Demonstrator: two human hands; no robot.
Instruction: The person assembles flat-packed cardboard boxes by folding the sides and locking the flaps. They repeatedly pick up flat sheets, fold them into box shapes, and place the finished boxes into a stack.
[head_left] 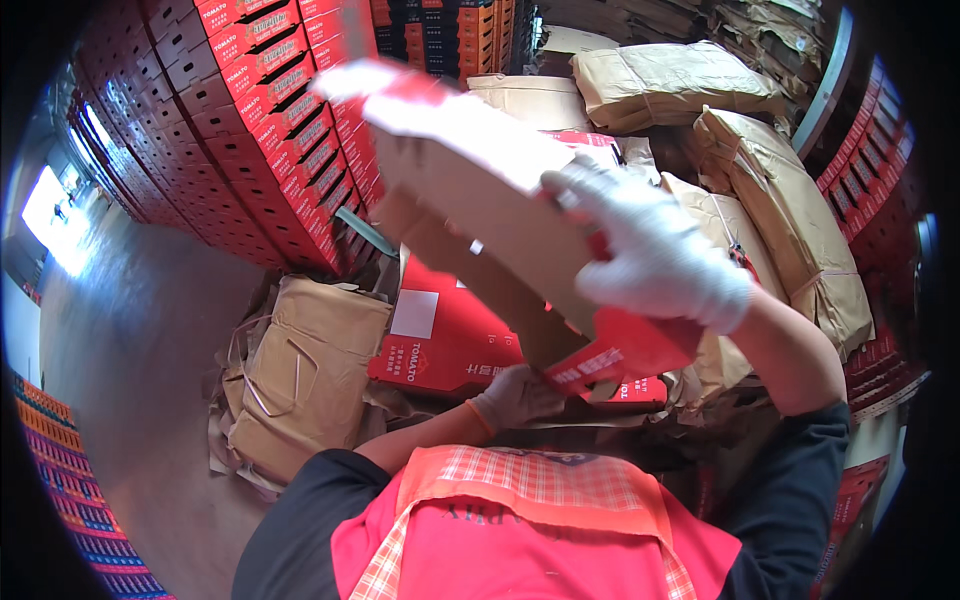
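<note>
A folding cardboard tray (470, 200), brown inside and red outside, is held tilted above the flat red printed cardboard (450, 325), covering much of it; the tray's far end is smeared by blur and glare, so its edge is hard to make out. The right hand (655, 245), in a white glove, grips the tray's near right end between spread fingers and thumb, its fingertips slightly blurred. The left hand (520, 397), gloved too, is at the tray's lower corner, just nearer the wearer than the red cardboard; its fingers are mostly hidden, so I cannot tell how they are set, though they probably touch it. Left of the red cardboard lies a paper-wrapped bundle (310, 375); beyond it, tall tray stacks (265, 110) run out of view at the top.
</note>
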